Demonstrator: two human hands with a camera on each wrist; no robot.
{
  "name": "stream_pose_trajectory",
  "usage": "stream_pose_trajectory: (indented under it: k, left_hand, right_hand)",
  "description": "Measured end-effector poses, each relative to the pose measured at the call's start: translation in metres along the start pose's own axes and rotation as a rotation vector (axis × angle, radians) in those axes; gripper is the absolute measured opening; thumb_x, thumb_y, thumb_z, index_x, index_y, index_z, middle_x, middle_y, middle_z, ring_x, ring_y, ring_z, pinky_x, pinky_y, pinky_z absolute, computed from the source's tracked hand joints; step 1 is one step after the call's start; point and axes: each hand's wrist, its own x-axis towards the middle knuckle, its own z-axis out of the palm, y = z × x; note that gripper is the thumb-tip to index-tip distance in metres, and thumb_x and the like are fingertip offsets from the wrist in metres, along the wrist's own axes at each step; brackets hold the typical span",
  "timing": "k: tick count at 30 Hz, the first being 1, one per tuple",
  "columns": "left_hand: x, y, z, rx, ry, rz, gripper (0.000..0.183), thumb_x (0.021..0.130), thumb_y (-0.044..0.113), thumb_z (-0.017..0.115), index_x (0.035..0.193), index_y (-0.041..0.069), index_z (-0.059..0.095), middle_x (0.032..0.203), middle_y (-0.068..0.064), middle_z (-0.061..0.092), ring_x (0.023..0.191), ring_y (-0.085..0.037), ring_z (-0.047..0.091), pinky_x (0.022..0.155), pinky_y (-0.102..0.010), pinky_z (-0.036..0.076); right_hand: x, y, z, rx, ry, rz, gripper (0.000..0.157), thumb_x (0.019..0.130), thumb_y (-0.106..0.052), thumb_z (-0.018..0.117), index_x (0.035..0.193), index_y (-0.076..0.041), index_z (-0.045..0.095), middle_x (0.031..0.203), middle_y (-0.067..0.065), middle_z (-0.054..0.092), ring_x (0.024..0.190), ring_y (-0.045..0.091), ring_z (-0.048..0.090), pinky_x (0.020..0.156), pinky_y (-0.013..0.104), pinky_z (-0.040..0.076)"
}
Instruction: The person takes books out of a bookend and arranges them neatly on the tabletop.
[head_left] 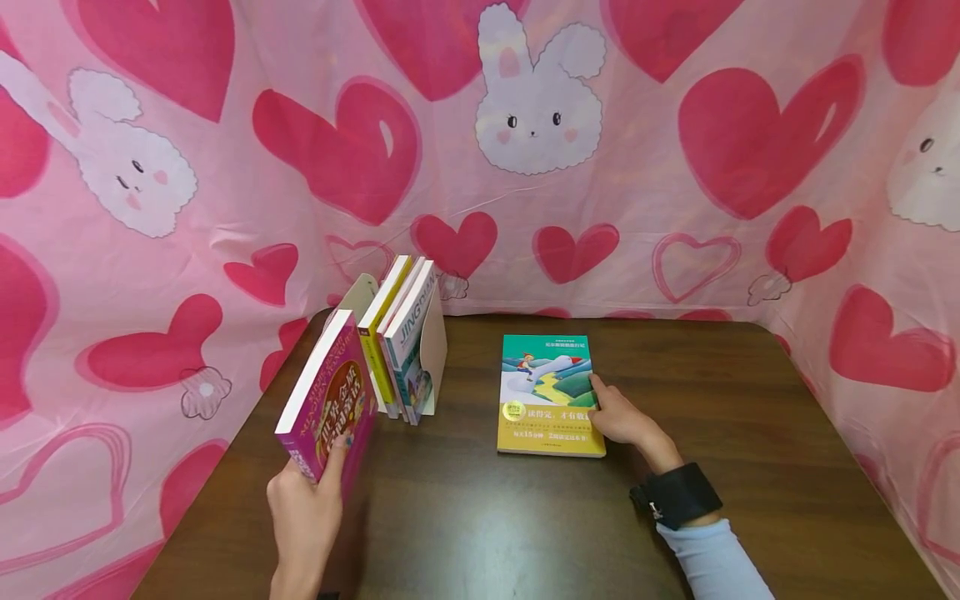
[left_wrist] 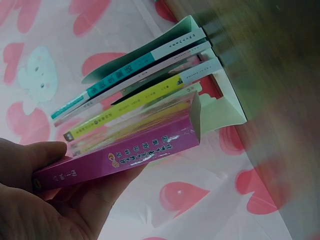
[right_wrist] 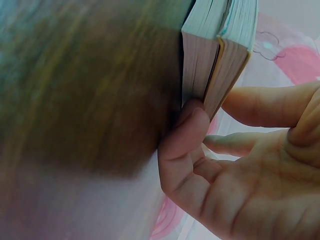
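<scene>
From my station I see the left hand (head_left: 307, 504) gripping the purple book (head_left: 348, 379) at left of the frame, thumb flat across its cover. It's thick, so I judge it heavy; its glossy cover may slip, so I'd want a deep hold on the spine side. Right of centre, the right hand (head_left: 626, 419) pinches the edge of a two-book stack (head_left: 543, 400). These look lighter and bendier, and could slide over each other; I'd clasp both together at mid-edge.
</scene>
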Motion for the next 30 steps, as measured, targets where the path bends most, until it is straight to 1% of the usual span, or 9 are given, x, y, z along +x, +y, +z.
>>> stream_pose_trajectory:
  k: [2,3,5,6,8,10,11,22,30]
  left_hand:
    - [-0.001,0.001,-0.001,0.008,0.006,0.011,0.029,0.094,0.009,0.080,0.115,-0.010,0.075,0.101,-0.028,0.075,0.087,-0.045,0.076,0.072,-0.006,0.046]
    - [-0.002,0.002,-0.002,0.010,0.008,0.014,0.029,0.094,0.009,0.081,0.114,-0.010,0.075,0.101,-0.028,0.075,0.087,-0.045,0.076,0.072,-0.010,0.049]
    - [-0.004,0.003,-0.002,0.010,0.008,0.018,0.029,0.094,0.009,0.081,0.114,-0.010,0.075,0.101,-0.027,0.075,0.087,-0.045,0.076,0.073,-0.010,0.050]
    - [-0.005,0.003,-0.003,0.009,0.006,0.021,0.029,0.094,0.009,0.081,0.114,-0.010,0.075,0.101,-0.027,0.075,0.088,-0.045,0.075,0.075,-0.010,0.050]
    - [-0.007,0.004,-0.003,-0.003,-0.001,0.021,0.029,0.094,0.008,0.081,0.115,-0.011,0.074,0.102,-0.028,0.075,0.089,-0.046,0.075,0.078,-0.003,0.043]
    - [-0.010,0.005,-0.003,-0.011,-0.005,0.020,0.029,0.093,0.007,0.081,0.114,-0.011,0.074,0.102,-0.028,0.075,0.089,-0.047,0.075,0.079,0.001,0.036]
    - [-0.011,0.006,-0.004,-0.014,-0.007,0.019,0.029,0.093,0.007,0.081,0.114,-0.011,0.074,0.102,-0.028,0.075,0.089,-0.047,0.075,0.079,0.001,0.035]
    - [-0.017,0.012,-0.007,-0.046,-0.011,-0.007,0.027,0.093,0.005,0.080,0.115,-0.010,0.074,0.103,-0.027,0.076,0.091,-0.043,0.075,0.078,0.000,0.039]
    - [-0.020,0.018,-0.008,-0.042,-0.016,-0.005,0.026,0.092,0.004,0.081,0.114,-0.009,0.075,0.101,-0.026,0.076,0.090,-0.041,0.075,0.078,-0.001,0.041]
  right_hand:
    - [0.000,0.000,0.000,-0.002,-0.001,0.002,0.075,0.100,-0.004,0.054,0.160,0.016,0.013,0.154,0.042,0.030,0.127,0.048,0.041,0.115,0.068,0.030]
    - [0.000,0.000,0.000,-0.002,-0.001,0.002,0.075,0.100,-0.004,0.054,0.160,0.016,0.013,0.154,0.042,0.030,0.128,0.048,0.041,0.115,0.068,0.030]
    - [0.000,0.000,0.001,-0.002,-0.001,0.007,0.075,0.100,-0.004,0.054,0.160,0.016,0.013,0.154,0.042,0.030,0.128,0.048,0.041,0.115,0.068,0.030]
    - [-0.001,0.000,0.001,-0.002,-0.003,0.011,0.075,0.100,-0.004,0.054,0.160,0.015,0.013,0.154,0.041,0.030,0.128,0.048,0.041,0.115,0.068,0.030]
    - [-0.001,0.000,0.001,0.002,-0.006,0.019,0.075,0.100,-0.004,0.055,0.160,0.015,0.013,0.154,0.041,0.030,0.127,0.048,0.041,0.115,0.068,0.030]
    - [-0.002,0.000,0.001,0.003,-0.009,0.025,0.076,0.100,-0.005,0.055,0.160,0.014,0.013,0.153,0.041,0.030,0.127,0.048,0.042,0.115,0.068,0.031]
    - [-0.002,0.000,0.001,0.004,-0.010,0.026,0.076,0.101,-0.005,0.055,0.160,0.014,0.013,0.153,0.041,0.030,0.127,0.048,0.042,0.115,0.068,0.031]
    - [-0.001,0.001,0.001,0.002,-0.006,0.007,0.075,0.101,-0.004,0.054,0.160,0.016,0.013,0.154,0.041,0.029,0.127,0.047,0.041,0.115,0.067,0.030]
    - [0.000,0.002,0.000,0.003,-0.006,0.000,0.075,0.101,-0.004,0.054,0.160,0.016,0.012,0.154,0.042,0.029,0.127,0.048,0.041,0.115,0.067,0.031]
